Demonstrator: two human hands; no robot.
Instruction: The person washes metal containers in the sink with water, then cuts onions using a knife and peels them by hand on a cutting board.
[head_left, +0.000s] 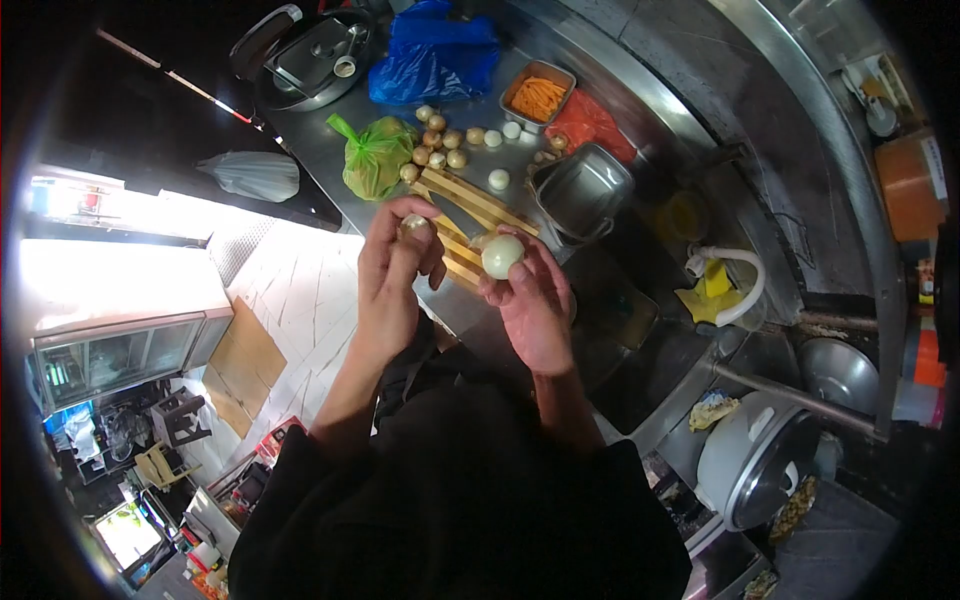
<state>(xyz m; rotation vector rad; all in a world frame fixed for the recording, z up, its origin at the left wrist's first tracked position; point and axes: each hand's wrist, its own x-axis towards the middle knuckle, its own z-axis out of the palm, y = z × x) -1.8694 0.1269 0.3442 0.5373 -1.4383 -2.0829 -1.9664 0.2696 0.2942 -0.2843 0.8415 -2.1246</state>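
My right hand (535, 310) is closed round a pale peeled onion (502, 257), held above a striped wooden cutting board (482, 200). My left hand (392, 285) is curled, with a small pale piece of onion peel (414, 224) pinched between thumb and fingers. On the board, between my hands, lies a knife (458, 214); its handle is partly hidden. Several unpeeled onions (436, 140) are grouped past the board's far left end. A few peeled white onions (498, 179) sit to their right.
A metal tray of orange carrot strips (538, 98) stands at the back beside a red bag (592, 125). To the right is a steel basin (590, 187). Green (378, 158) and blue (430, 55) plastic bags lie left and behind. A sink faucet (745, 280) is farther right.
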